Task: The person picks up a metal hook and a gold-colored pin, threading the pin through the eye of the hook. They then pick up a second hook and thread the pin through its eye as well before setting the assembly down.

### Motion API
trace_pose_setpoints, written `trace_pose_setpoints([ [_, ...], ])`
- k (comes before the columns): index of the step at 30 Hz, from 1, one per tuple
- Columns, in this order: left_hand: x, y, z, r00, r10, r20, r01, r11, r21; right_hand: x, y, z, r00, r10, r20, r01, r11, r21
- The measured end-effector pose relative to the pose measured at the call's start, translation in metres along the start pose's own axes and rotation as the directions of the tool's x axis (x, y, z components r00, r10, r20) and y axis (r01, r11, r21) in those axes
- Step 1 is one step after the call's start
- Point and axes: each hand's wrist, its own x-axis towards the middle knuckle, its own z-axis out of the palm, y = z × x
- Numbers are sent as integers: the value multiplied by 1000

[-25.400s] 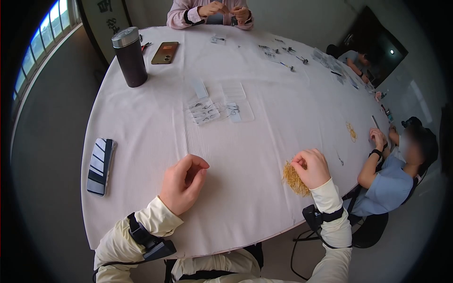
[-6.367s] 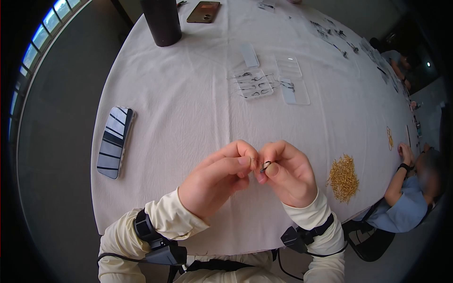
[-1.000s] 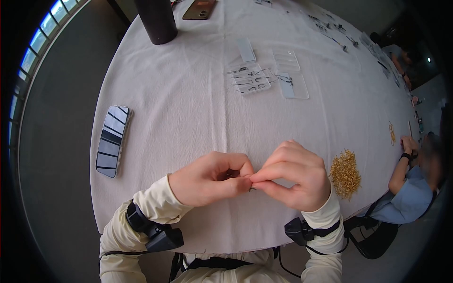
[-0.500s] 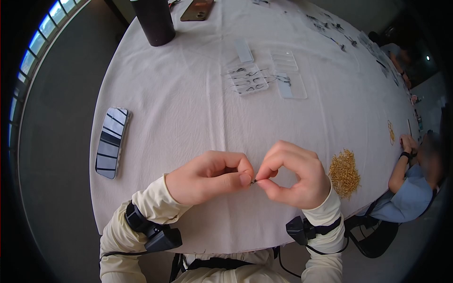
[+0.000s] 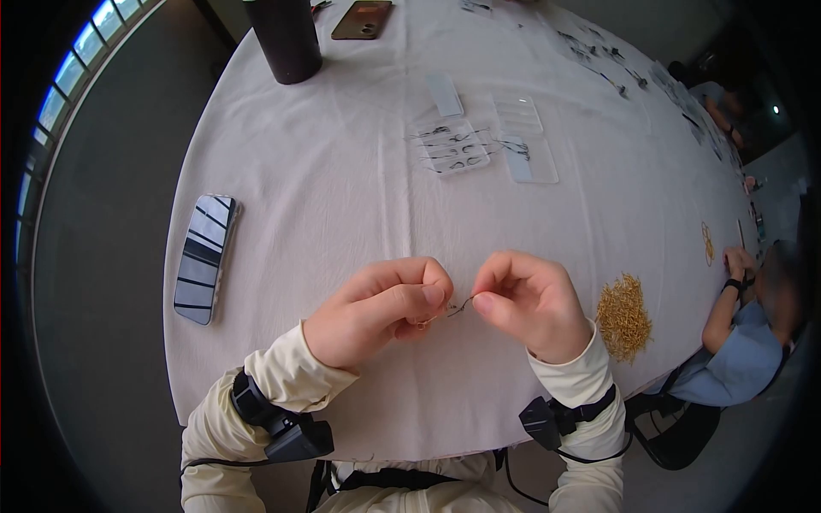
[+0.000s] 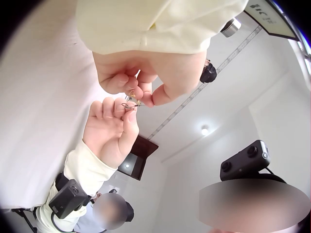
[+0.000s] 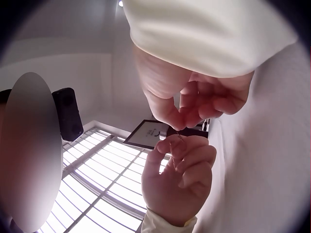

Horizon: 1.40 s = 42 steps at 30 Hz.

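Observation:
Over the near part of the table my two hands face each other a short way apart. My left hand [image 5: 376,312] pinches a small gold hook [image 5: 423,323] between thumb and curled forefinger; a bit of it hangs below the fingers. The thumb and forefinger of my right hand [image 5: 537,312] pinch one end of a thin dark fish hook [image 5: 462,305], whose other end reaches toward the left fingertips. In the left wrist view the dark hook [image 6: 129,106] lies across the right fingertips. Exactly how the two pieces join is too small to tell.
A pile of small gold metal pieces [image 5: 625,318] lies to the right. Ahead is an uncovered clear box [image 5: 456,169] of dark hooks, with its lid [image 5: 539,175] beside it. A phone [image 5: 203,261] lies left; a dark tumbler [image 5: 286,43] stands behind. Another person [image 5: 727,342] sits right.
Since half a second ago my hands have drawn slightly apart and the dark hook shows between them. Much earlier, the right hand was at the gold pile and the left held nothing.

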Motion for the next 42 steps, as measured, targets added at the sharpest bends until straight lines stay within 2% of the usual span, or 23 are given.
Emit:
trace_pose_setpoints([
  [3,-1,2,1,1000,-7,-14,6,999,-48,1,2,0,998,42,-50,-39,998,57],
  [5,-1,5,3,999,-22,-49,18,997,-71,2,5,-1,998,52,-39,-54,997,-62],
  [6,0,5,2,999,-22,-49,19,997,-70,2,7,-1,998,52,-39,-54,997,-62],
  [8,1,4,0,999,-8,-49,2,993,-117,2,10,-2,998,-11,-57,-2,974,-227],
  [9,1,3,-2,999,-9,-48,3,993,-116,2,10,-1,998,-12,-59,-2,974,-226],
  [11,1,1,-6,1000,21,5,-19,971,-237,4,11,1,977,-206,-59,170,913,-371],
  [12,2,0,-6,1000,19,7,-17,972,-236,5,11,3,976,-207,-62,170,913,-371],
  [14,3,-2,-7,997,56,60,-31,935,-354,6,12,7,940,-335,-62,284,871,-401],
  [15,3,-3,-8,997,54,62,-28,935,-353,7,14,9,940,-335,-64,283,871,-401],
  [18,5,-5,-9,991,73,108,-23,913,-408,7,20,11,950,-291,-112,248,923,-293],
  [23,4,-3,-6,993,56,103,-1,885,-466,6,21,11,991,-121,-59,110,982,-154],
  [27,4,-4,-5,992,76,98,-23,886,-462,4,18,12,997,-61,-47,59,998,-36],
  [29,4,-3,-4,993,85,81,-38,885,-464,4,14,13,999,-1,-41,7,987,158],
  [33,5,-8,-5,992,105,72,-66,906,-419,4,16,14,998,29,-58,-16,978,209],
  [35,5,-7,-3,993,106,52,-77,916,-394,4,17,15,993,-13,-114,37,978,207],
  [42,5,-6,-2,997,68,46,-44,915,-401,5,20,14,986,-19,-163,53,978,201],
])
